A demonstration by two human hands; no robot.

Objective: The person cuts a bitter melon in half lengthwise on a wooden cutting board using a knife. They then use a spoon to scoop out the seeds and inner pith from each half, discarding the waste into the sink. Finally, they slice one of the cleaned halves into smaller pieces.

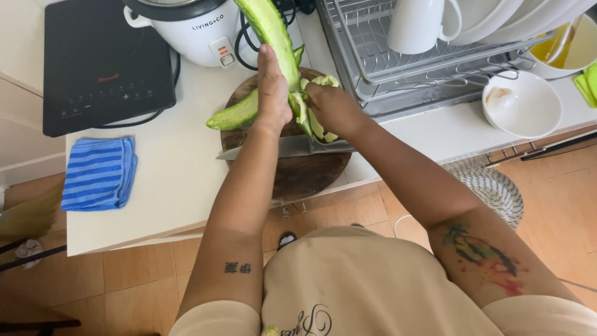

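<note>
Left hand (273, 87) fingers clasp a long green gourd half (268, 28) above the round wooden board (305, 174), right hand (333, 106) fingers pinching its pale pulp (311, 121) at 3 o'clock.

Bright even daylight, soft shadows; wide-angle bending at edges; left edge slightly blurred, perhaps motion.

Beige short-sleeved tee w/ dark script print, tattoos on both forearms

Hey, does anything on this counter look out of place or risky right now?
The knife lies across the round cutting board directly under both forearms, its tip poking past the board's left rim. The board also overhangs the counter edge slightly.
</note>
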